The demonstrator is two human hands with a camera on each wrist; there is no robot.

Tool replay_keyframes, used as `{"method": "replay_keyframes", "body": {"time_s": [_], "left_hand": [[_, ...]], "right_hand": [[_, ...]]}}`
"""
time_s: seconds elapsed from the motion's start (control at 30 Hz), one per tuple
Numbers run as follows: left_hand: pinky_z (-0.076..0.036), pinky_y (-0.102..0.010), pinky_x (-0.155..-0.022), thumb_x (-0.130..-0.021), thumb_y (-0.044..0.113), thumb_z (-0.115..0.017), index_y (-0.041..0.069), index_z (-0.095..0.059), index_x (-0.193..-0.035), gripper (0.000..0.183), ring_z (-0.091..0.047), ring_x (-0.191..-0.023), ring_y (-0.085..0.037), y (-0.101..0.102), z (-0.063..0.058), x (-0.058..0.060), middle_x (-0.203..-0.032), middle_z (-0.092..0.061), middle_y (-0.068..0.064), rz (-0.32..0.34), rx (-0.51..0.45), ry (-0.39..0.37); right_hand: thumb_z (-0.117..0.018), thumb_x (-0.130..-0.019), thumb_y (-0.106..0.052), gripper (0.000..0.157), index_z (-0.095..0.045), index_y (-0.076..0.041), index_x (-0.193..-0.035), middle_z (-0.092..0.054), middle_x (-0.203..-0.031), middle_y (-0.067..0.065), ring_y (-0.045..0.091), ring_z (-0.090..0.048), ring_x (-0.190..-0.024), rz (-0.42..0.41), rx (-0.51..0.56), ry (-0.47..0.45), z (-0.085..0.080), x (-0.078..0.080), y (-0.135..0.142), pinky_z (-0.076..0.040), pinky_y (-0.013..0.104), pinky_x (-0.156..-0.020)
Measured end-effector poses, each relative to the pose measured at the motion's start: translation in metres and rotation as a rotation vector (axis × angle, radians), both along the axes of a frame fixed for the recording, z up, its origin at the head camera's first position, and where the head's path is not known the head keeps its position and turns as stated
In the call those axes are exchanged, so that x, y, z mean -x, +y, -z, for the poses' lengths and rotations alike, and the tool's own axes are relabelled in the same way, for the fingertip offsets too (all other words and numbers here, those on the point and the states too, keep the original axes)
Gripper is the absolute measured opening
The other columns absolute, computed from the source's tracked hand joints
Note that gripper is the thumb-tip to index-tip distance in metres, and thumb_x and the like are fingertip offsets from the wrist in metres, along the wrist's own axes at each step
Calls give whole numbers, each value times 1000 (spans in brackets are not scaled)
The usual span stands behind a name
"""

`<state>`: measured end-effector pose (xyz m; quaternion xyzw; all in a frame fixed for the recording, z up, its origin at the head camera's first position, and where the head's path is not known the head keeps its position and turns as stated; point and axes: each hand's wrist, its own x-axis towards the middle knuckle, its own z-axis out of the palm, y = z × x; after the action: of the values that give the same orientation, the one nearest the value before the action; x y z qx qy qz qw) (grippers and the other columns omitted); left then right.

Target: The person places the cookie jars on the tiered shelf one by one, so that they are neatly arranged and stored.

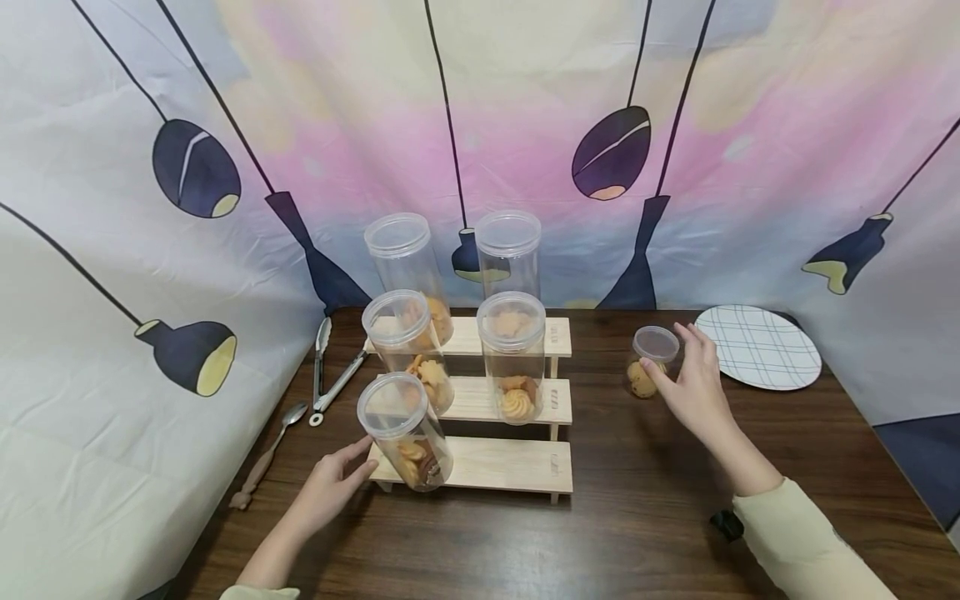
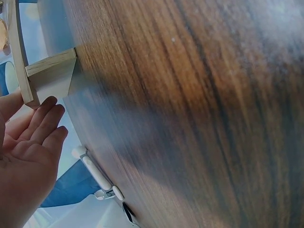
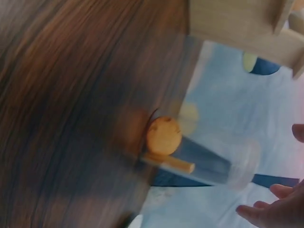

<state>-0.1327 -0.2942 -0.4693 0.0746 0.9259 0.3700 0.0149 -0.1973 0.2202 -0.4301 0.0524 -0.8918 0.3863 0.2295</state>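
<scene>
In the head view, my left hand (image 1: 330, 487) grips the left end of a three-step wooden rack (image 1: 510, 462), thumb and fingers about the lowest board's end. The left wrist view shows the fingers (image 2: 45, 121) at that board's corner. On the rack stand several tall clear lidded jars with cookies, one jar (image 1: 405, 429) on the bottom step near this hand. Over at the right, my right hand (image 1: 693, 387) is spread around a small lidded jar of cookies (image 1: 651, 362) upright on the table. In the right wrist view, its fingers are apart from the lid (image 3: 244, 164).
Right of the small jar lies a white checked plate (image 1: 759, 346). Metal tongs (image 1: 337, 387) and a spoon (image 1: 270, 458) lie left of the rack on the dark wooden table (image 1: 495, 550). A patterned cloth (image 1: 540, 108) hangs behind.
</scene>
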Motion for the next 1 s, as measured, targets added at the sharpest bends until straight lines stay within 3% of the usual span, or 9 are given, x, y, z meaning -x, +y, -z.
{"method": "replay_keyframes", "body": {"time_s": [0.1,0.3,0.4,0.47,0.53,0.6,0.7,0.8,1.0], "left_hand": [[-43,-37,-78,-96,24,-62,-6,-53,-134,49,-40,-60,-8,0,0,0,-99,-67,-15,-2,3,3],[-44,-49,-93,-96,23,-62,-8,-53,-132,48,-55,-95,-19,1,-1,-1,-126,-58,-23,12,4,37],[-46,-47,-90,-96,22,-62,-8,-53,-132,48,-56,-93,-20,1,-1,-1,-125,-59,-22,12,0,36],[-46,-41,-84,-96,22,-62,-7,-52,-133,48,-56,-79,-13,1,-1,-1,-106,-66,-18,6,3,16],[-45,-35,-75,-96,22,-62,-6,-51,-135,49,-41,-57,-10,1,-2,-1,-84,-63,-10,-7,-6,-14],[-43,-32,-73,-96,22,-61,-6,-51,-135,49,-34,-52,-9,1,-2,-1,-77,-58,-7,-9,-9,-30],[-43,-32,-72,-96,20,-62,-7,-52,-134,48,-47,-65,-11,1,-3,-1,-106,-65,-21,-4,-10,-11],[-44,-36,-78,-96,20,-62,-8,-53,-133,47,-55,-87,-20,1,-3,-1,-133,-53,-21,11,-8,23],[-40,-52,-98,-96,18,-62,-9,-53,-132,46,-49,-121,-35,1,-2,-1,-132,-54,-21,33,-35,53]], "right_hand": [[-70,-90,-29,80,-25,9,-145,-20,-144,36,54,-23,-130,-14,-14,-56,5,6,5,-28,68,-97],[-69,-90,-34,88,-19,12,-146,-24,-140,39,52,-30,-125,-10,-1,-132,13,19,11,-32,65,-94],[-69,-90,-35,89,-19,13,-146,-28,-138,39,51,-32,-123,12,33,-151,16,24,13,-32,63,-94],[-69,-89,-36,90,-19,13,-146,-30,-138,39,51,-33,-123,18,54,-165,18,27,15,-31,63,-95],[-69,-89,-36,91,-19,13,-146,-30,-138,39,52,-33,-124,15,60,-181,19,29,16,-31,63,-95],[-69,-89,-37,91,-19,13,-146,-29,-138,40,52,-34,-123,1,60,-199,21,30,18,-32,63,-95],[-68,-90,-37,90,-19,13,-146,-32,-136,40,52,-40,-119,-17,62,-219,22,31,19,-37,62,-92],[-66,-91,-38,87,-20,12,-146,-36,-133,39,51,-47,-113,-29,74,-244,23,30,19,-42,59,-89],[-66,-91,-40,81,-28,8,-145,-45,-129,34,48,-52,-111,-16,101,-255,22,26,17,-46,56,-87]]}}
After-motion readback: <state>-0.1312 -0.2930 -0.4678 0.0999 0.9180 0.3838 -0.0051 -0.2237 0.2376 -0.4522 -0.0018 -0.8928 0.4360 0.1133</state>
